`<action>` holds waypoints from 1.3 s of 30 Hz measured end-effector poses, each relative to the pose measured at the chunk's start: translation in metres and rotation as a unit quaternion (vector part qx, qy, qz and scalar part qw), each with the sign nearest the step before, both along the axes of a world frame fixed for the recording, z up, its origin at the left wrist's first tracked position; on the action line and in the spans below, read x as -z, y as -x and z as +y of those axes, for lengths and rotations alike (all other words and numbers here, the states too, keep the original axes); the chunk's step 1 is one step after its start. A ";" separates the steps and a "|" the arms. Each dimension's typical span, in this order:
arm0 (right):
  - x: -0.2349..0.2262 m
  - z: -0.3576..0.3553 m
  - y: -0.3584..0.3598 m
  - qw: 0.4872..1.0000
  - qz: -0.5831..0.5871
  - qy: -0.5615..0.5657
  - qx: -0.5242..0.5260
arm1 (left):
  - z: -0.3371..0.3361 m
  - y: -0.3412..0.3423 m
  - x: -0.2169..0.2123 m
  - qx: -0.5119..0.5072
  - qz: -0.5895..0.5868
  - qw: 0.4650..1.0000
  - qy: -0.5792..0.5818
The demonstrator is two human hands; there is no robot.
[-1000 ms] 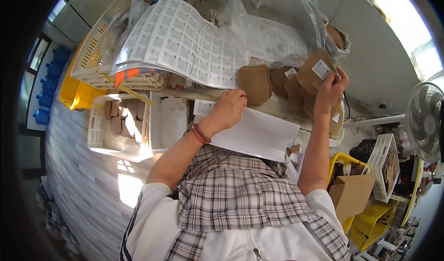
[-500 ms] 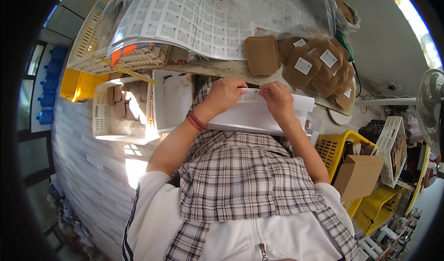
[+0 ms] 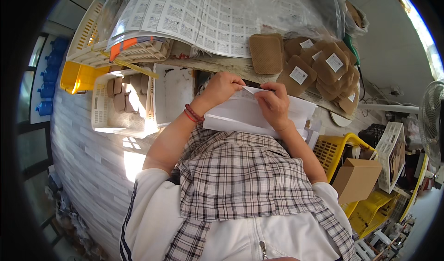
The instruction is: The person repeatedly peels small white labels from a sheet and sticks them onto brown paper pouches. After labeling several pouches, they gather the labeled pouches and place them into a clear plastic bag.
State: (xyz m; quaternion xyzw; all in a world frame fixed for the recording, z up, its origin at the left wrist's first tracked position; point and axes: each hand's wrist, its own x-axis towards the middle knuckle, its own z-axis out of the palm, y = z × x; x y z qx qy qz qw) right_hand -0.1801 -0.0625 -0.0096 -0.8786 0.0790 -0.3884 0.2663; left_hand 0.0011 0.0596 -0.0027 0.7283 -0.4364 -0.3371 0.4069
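My left hand (image 3: 224, 87) and my right hand (image 3: 273, 104) meet over a white sheet of paper (image 3: 240, 115) that lies on my lap against the table edge. Both pinch a small white strip at the sheet's top edge, fingertips close together. A red bead bracelet sits on my left wrist. Just beyond my hands, several brown flat pouches with white labels (image 3: 323, 64) are piled on the wooden table (image 3: 222, 64), and one plain brown pouch (image 3: 267, 53) lies beside them.
A large printed label sheet (image 3: 194, 13) under clear plastic covers the table's far side. White baskets (image 3: 118, 101) with brown items stand at left, a yellow bin (image 3: 76, 76) behind them. At right are a yellow crate (image 3: 340, 147), a cardboard box (image 3: 356, 180) and a fan (image 3: 432, 120).
My right hand left the labelled brown pouch on the pile and came back to the white sheet. Both hands now pinch the sheet's top edge.
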 end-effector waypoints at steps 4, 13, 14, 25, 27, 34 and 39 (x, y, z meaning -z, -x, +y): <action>-0.008 0.002 0.009 0.989 0.016 -0.135 -0.052 | -0.006 -0.021 0.004 0.036 0.117 0.991 -0.052; -0.028 -0.078 -0.027 0.858 -0.004 -0.513 -0.008 | -0.021 0.005 -0.026 0.048 -0.229 0.962 0.140; -0.032 -0.088 -0.037 0.862 0.021 -0.506 0.005 | -0.026 0.006 -0.024 0.050 -0.255 0.953 0.159; -0.004 -0.126 -0.085 0.915 0.179 -0.346 0.105 | -0.047 0.004 -0.014 0.078 -0.275 0.945 0.156; -0.005 -0.127 -0.085 0.913 0.187 -0.346 0.109 | -0.047 0.004 -0.012 0.077 -0.272 0.945 0.162; -0.002 -0.125 -0.086 0.933 0.186 -0.283 0.123 | -0.050 0.002 -0.013 0.080 -0.279 0.943 0.161; -0.004 -0.124 -0.086 0.938 0.183 -0.270 0.121 | -0.051 0.003 -0.027 0.071 -0.230 0.963 0.123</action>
